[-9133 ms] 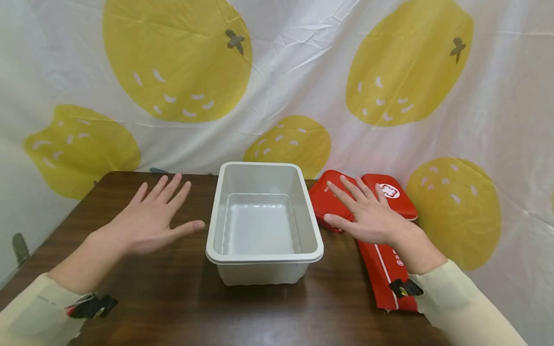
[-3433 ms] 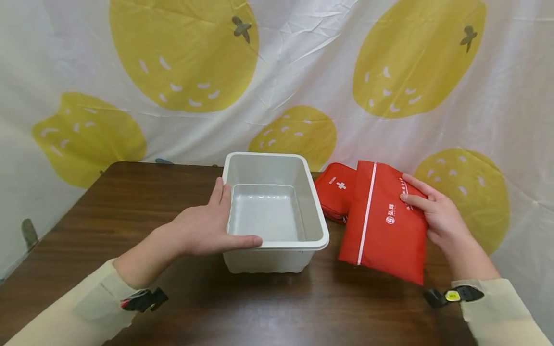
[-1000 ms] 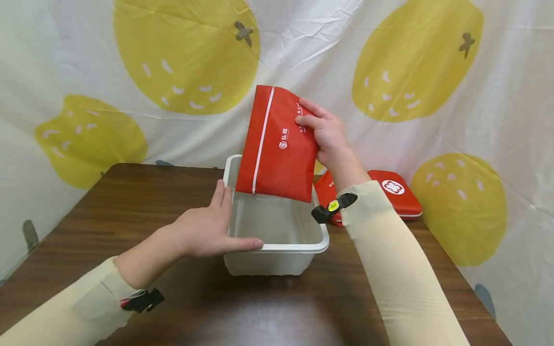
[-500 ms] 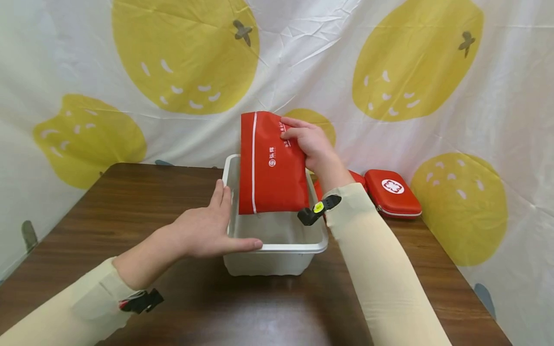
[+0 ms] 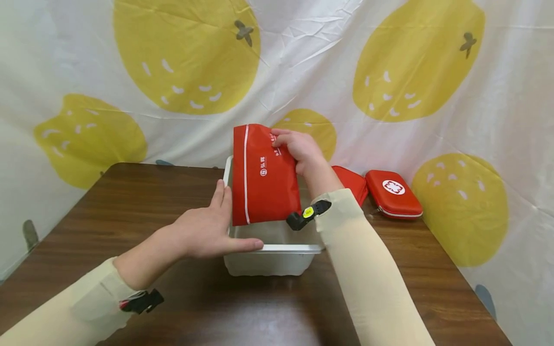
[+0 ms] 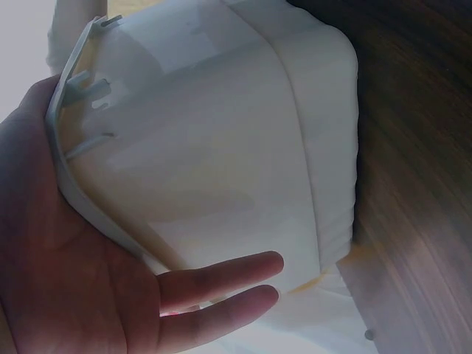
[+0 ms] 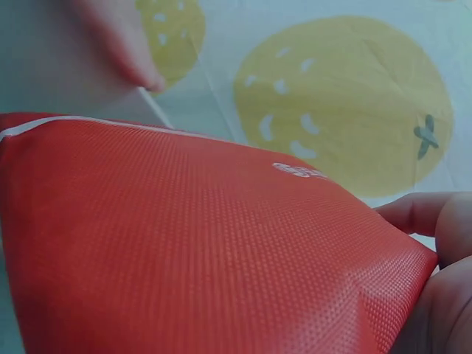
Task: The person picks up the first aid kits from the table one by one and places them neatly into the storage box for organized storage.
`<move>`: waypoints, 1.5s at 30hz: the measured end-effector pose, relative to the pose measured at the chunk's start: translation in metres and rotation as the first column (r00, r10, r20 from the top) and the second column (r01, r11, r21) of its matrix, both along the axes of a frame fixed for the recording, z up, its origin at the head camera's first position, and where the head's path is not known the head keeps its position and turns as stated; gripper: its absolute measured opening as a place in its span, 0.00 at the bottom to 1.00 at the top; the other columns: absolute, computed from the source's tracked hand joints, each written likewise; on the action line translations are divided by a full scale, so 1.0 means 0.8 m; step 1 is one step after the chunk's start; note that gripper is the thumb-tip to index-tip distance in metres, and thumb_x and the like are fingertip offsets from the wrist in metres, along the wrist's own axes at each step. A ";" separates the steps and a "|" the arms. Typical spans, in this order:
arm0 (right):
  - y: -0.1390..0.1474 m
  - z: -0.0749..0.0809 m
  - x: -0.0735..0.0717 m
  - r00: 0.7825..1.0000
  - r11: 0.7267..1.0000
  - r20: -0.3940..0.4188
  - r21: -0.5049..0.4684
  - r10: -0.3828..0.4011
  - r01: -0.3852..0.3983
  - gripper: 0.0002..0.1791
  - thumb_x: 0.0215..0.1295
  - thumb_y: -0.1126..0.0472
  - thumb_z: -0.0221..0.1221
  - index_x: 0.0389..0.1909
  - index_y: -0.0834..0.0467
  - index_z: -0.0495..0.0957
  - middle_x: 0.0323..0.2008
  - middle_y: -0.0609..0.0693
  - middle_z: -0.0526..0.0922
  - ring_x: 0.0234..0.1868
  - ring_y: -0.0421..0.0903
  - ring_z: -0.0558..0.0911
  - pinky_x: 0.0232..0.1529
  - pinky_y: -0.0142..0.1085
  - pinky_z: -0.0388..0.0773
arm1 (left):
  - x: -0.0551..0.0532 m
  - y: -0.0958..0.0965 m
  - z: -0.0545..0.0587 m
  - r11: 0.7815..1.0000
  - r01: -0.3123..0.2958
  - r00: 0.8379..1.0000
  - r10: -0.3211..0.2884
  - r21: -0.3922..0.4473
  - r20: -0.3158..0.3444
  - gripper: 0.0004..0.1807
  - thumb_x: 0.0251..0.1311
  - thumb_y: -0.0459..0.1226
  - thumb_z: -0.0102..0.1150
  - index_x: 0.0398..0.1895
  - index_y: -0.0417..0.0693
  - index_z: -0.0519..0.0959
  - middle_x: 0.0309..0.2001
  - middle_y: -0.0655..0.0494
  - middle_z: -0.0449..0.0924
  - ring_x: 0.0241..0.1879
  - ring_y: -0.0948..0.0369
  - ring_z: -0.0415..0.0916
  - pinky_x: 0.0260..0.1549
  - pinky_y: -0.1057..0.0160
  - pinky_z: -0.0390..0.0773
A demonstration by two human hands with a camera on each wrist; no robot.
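Observation:
My right hand (image 5: 301, 146) pinches the upper right edge of a flat red fabric pouch (image 5: 266, 185) with a white stripe and white lettering. The pouch hangs tilted over the light grey plastic tub (image 5: 268, 264), its lower edge within the rim and its top above the far wall. In the right wrist view, fingers (image 7: 450, 221) hold the edge of its textured cloth. My left hand (image 5: 203, 228) rests at the tub's near left corner, thumb along the front rim. In the left wrist view, two straight fingers (image 6: 221, 280) lie against the tub's outer wall.
A second red pouch (image 5: 352, 182), partly behind my right forearm, lies right of the tub. Beside it is a red hard case (image 5: 394, 194) with a white round emblem. The brown wooden table (image 5: 147, 206) backs onto a lemon-print curtain (image 5: 303, 72).
My right hand picked the striped pouch up from the table's right side, carried it left over the tub and lowered it. My left hand came onto the tub's corner and has stayed there.

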State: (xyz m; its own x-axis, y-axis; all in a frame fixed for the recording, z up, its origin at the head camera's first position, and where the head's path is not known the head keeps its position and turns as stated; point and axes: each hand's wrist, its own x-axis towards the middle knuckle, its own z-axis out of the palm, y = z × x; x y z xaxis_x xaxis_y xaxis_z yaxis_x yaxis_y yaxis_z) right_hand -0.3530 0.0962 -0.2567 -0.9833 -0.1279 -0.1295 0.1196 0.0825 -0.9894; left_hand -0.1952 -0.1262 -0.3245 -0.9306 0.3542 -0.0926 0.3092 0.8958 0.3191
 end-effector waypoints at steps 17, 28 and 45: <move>-0.009 -0.013 0.009 0.991 0.955 0.064 0.268 0.115 -0.128 0.07 0.63 0.73 0.58 0.40 0.63 0.73 0.40 0.53 0.78 0.33 0.48 0.81 0.33 0.36 0.85 | 0.001 0.002 0.003 1.000 -0.006 1.000 0.006 0.017 0.000 0.83 0.52 0.85 0.54 0.89 0.32 0.38 0.90 0.32 0.30 0.41 0.51 0.89 0.34 0.55 0.85; -0.009 -0.018 0.012 0.973 0.847 0.148 0.481 0.177 -0.227 0.09 0.59 0.77 0.47 0.31 0.60 0.67 0.37 0.54 0.75 0.32 0.48 0.78 0.31 0.36 0.81 | 0.001 0.003 0.003 1.000 -0.013 1.000 0.013 -0.007 -0.014 0.81 0.54 0.84 0.54 0.89 0.33 0.39 0.90 0.32 0.31 0.41 0.51 0.87 0.33 0.56 0.84; -0.015 -0.030 0.023 0.936 0.676 0.241 0.647 0.257 -0.352 0.15 0.78 0.63 0.50 0.57 0.65 0.76 0.53 0.60 0.83 0.49 0.56 0.87 0.53 0.53 0.89 | 0.001 0.003 0.003 1.000 -0.001 1.000 0.001 0.018 0.008 0.81 0.53 0.83 0.57 0.90 0.37 0.36 0.90 0.34 0.29 0.40 0.52 0.87 0.32 0.56 0.83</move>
